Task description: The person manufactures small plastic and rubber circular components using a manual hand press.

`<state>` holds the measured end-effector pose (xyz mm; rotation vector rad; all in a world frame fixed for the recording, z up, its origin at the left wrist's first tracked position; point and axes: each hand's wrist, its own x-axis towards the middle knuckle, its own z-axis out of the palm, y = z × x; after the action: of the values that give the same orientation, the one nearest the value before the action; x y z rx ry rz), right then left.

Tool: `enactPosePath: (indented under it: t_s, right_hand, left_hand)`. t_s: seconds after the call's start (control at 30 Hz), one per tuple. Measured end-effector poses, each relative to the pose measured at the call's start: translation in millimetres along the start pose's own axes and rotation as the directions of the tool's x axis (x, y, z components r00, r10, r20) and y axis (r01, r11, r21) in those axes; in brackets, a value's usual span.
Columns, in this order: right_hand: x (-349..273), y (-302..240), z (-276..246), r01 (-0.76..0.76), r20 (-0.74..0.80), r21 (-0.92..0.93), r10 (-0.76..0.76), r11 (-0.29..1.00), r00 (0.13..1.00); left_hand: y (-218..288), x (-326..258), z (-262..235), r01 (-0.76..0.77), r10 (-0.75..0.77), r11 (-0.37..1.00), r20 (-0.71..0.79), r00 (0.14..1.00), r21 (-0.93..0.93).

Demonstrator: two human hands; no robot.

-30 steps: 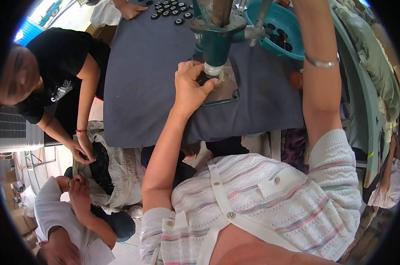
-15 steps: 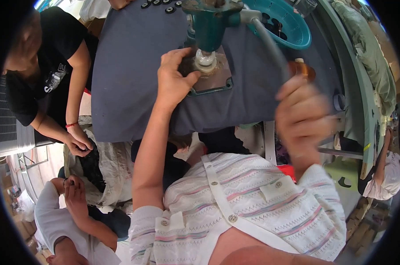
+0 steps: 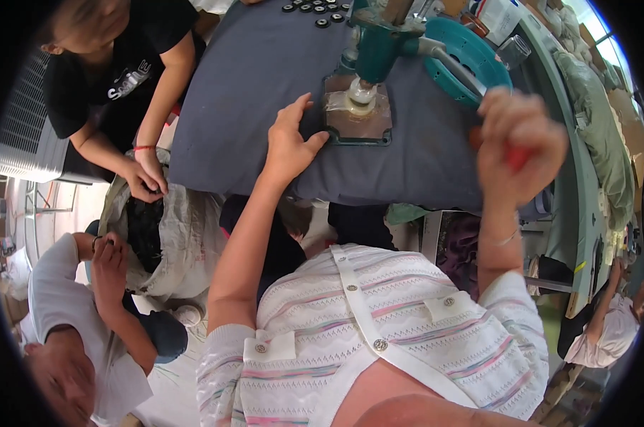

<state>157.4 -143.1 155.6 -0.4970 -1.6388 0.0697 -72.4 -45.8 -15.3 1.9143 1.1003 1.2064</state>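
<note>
I'm looking down on a teal-green cast-metal hand press (image 3: pixel 379 43) standing on the tabletop (image 3: pixel 585 178), which is draped in dark blue-grey cloth (image 3: pixel 251 92). My left hand (image 3: pixel 290 146) lies flat on that cloth, fingers spread, fingertips just beside the press's square metal base plate (image 3: pixel 357 121), pinning the fabric down. My right hand (image 3: pixel 518 146) is fisted tight round the red-gripped lever handle (image 3: pixel 514 153), whose steel bar (image 3: pixel 454 64) runs up to the press head. At the ram sits a small pale round die (image 3: pixel 361 96), resting on the plate. I'd judge this is the pressing stroke itself: cloth positioned, lever hauled toward me. Whether the die has fully seated I cannot tell; the fisheye bends that corner badly. The next move, as I read it, calls for a firm, steady pull with the left hand kept clear of the ram. Black round buttons (image 3: pixel 315 8) lie at the far edge, well apart.
</note>
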Motion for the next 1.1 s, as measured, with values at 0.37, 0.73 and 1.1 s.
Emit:
enactPosePath:
  t_s: [0.37,0.73,1.1]
  right_hand:
    - [151,136,-1,-0.386,-0.186,0.250,0.436,0.888,0.881]
    - [147,138,8,-0.382,-0.211,0.271,0.442,0.883,0.872]
    - [162,133,-22,-0.511,0.357,0.858,0.776,-0.054,0.519]
  left_hand:
    - [-2,4,6,-0.063,0.061,0.997,-0.035,0.998,-0.040]
    - [17,48,53,-0.229,0.236,0.966,-0.051,0.970,0.122]
    - [6,4,-4,0.114,-0.171,0.847,-0.063,0.983,-0.519]
